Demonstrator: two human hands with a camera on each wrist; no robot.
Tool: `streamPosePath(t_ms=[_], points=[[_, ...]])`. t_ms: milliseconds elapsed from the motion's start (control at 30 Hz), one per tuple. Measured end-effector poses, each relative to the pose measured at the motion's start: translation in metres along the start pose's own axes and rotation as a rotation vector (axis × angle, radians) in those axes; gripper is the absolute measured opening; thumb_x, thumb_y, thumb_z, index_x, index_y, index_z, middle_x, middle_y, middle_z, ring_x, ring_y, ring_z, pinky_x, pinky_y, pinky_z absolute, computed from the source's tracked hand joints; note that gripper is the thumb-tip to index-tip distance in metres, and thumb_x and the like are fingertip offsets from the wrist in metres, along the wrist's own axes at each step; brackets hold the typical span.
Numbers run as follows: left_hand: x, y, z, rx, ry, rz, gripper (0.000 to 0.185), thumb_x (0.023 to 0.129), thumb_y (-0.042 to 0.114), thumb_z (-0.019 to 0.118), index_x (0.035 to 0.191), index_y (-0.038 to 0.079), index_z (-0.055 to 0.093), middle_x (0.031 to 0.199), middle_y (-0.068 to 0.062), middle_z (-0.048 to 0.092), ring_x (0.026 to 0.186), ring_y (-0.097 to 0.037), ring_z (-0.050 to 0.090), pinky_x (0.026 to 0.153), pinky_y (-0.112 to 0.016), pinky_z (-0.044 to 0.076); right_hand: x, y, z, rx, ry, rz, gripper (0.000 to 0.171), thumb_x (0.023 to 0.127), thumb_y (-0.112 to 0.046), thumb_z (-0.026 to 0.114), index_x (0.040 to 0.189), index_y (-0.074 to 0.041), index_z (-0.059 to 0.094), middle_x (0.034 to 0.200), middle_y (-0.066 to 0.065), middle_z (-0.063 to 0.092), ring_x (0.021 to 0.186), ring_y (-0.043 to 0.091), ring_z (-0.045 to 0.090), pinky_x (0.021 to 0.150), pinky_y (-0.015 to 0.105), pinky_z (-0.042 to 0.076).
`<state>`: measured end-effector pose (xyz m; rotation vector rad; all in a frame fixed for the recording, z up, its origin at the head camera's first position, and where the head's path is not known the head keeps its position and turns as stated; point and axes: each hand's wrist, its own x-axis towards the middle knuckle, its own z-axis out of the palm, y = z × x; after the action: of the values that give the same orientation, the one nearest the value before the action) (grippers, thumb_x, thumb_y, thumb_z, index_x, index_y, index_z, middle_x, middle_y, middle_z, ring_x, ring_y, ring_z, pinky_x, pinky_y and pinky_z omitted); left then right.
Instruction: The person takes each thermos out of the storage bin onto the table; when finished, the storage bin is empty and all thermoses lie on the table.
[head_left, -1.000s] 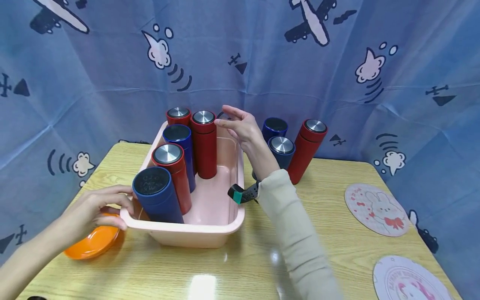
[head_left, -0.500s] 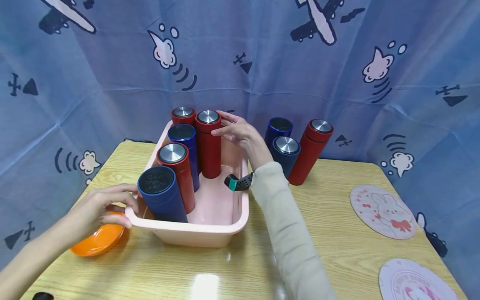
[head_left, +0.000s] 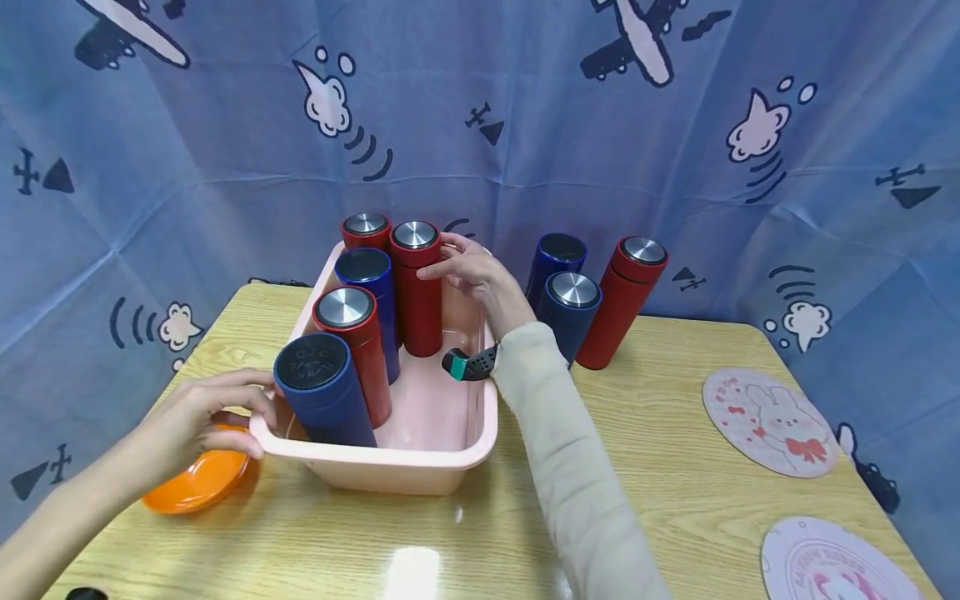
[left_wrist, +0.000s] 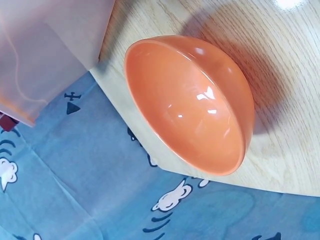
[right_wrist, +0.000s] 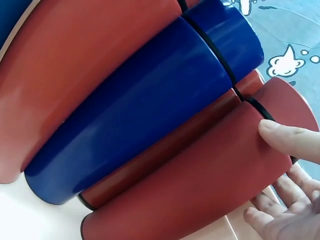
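Observation:
In the head view, a pink plastic tub (head_left: 367, 457) holds several red and blue thermoses in its left and back part. My left hand (head_left: 201, 414) grips the tub's near left corner, thumb under the rim. My right hand (head_left: 471, 271) reaches over the tub's right side and holds a tall red thermos (head_left: 422, 321) near its top. The right wrist view shows the thumb (right_wrist: 287, 137) on that thermos just below the lid seam, with the other fingers at its far side. A blue thermos (right_wrist: 125, 110) leans close beside it.
Right of the tub stand a glossy blue thermos (head_left: 558, 252), a dark blue one (head_left: 568, 321) and a red one (head_left: 618, 312). An orange bowl (left_wrist: 185, 105) sits beside the tub's left. Two round mats (head_left: 768, 423) lie at the table's right. A blue curtain (head_left: 480, 100) hangs behind.
My right hand has come down and left from beside the red thermos's lid, and its thumb and fingers have closed around the upper body. The left hand stays on the tub's rim.

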<state>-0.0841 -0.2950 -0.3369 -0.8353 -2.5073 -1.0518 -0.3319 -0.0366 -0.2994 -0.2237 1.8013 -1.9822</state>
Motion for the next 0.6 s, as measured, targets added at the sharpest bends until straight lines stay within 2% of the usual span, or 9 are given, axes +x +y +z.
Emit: streamPosePath(t_ms=[100, 267, 400, 533, 600], points=[[0.0000, -0.0001, 0.0002, 0.006, 0.006, 0.006, 0.037, 0.055, 0.008, 0.084, 0.085, 0.021, 0.066, 0.112, 0.018, 0.059, 0.106, 0.008, 0.051, 0.068, -0.010, 0.053, 0.0004, 0.0011, -0.0003, -0.017, -0.012, -0.028, 0.071, 0.075, 0.020, 0.067, 0.137, -0.007, 0.044, 0.137, 0.014, 0.052, 0.125, 0.026, 0.048, 0.107, 0.037, 0.040], [0.0004, -0.0004, 0.0003, 0.005, 0.012, 0.021, 0.037, 0.055, 0.009, 0.084, 0.085, 0.021, 0.066, 0.111, 0.016, 0.060, 0.106, 0.007, 0.052, 0.068, -0.010, 0.053, -0.0018, 0.0009, 0.0010, -0.091, -0.033, -0.053, 0.079, 0.075, 0.015, 0.070, 0.143, -0.012, 0.042, 0.138, 0.013, 0.049, 0.128, 0.027, 0.044, 0.109, 0.042, 0.038], [0.0001, -0.0002, 0.0006, -0.001, 0.012, 0.020, 0.036, 0.056, 0.008, 0.083, 0.085, 0.021, 0.066, 0.111, 0.016, 0.059, 0.106, 0.007, 0.052, 0.069, -0.010, 0.053, -0.0024, 0.0017, 0.0013, -0.147, -0.023, -0.069, 0.077, 0.073, 0.013, 0.073, 0.140, -0.009, 0.042, 0.135, 0.013, 0.051, 0.126, 0.027, 0.045, 0.110, 0.042, 0.037], [0.0002, 0.0000, 0.0009, 0.000, 0.014, 0.019, 0.037, 0.055, 0.007, 0.084, 0.085, 0.021, 0.066, 0.112, 0.017, 0.059, 0.106, 0.007, 0.052, 0.069, -0.010, 0.053, -0.0019, 0.0029, 0.0005, -0.154, -0.018, -0.086, 0.075, 0.071, 0.013, 0.074, 0.135, -0.008, 0.040, 0.130, 0.014, 0.055, 0.123, 0.027, 0.047, 0.111, 0.045, 0.033], [0.0002, -0.0001, 0.0009, 0.004, 0.017, 0.017, 0.038, 0.055, 0.007, 0.084, 0.085, 0.021, 0.066, 0.112, 0.018, 0.059, 0.106, 0.008, 0.052, 0.068, -0.010, 0.053, -0.0021, 0.0031, -0.0001, -0.157, -0.014, -0.079, 0.077, 0.071, 0.012, 0.075, 0.137, -0.009, 0.040, 0.130, 0.014, 0.055, 0.124, 0.027, 0.046, 0.112, 0.046, 0.031]])
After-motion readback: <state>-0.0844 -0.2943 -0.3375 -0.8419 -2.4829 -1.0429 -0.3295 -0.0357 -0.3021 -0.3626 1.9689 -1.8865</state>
